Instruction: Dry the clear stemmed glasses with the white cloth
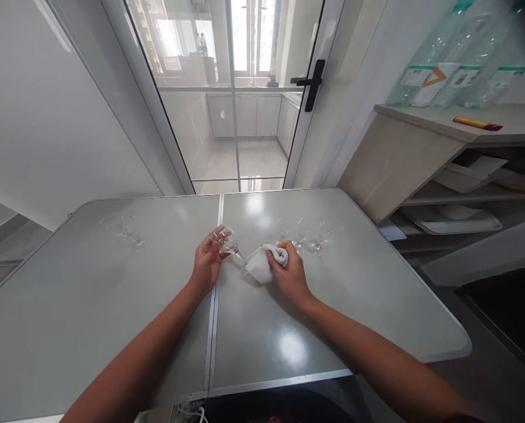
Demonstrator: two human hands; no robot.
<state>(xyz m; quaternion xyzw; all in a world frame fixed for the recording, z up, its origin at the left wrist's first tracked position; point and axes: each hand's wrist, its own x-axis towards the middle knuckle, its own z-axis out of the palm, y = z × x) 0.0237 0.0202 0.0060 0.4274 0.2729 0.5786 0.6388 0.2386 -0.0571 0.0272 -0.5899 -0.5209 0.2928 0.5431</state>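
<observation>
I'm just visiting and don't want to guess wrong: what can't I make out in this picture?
All in the head view:
Held glass: its foot, covered by the cloth.
Other glasses beyond the right hand: their number, blurred by overlapping clear outlines.
Bottles: tops cut off by the upper edge; label print too small.
Shelf: its back, lost in shadow.

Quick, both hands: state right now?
Left hand: holding a clear, round-bowled stemmed glass.
Right hand: closed on a folded white fabric cloth.
</observation>
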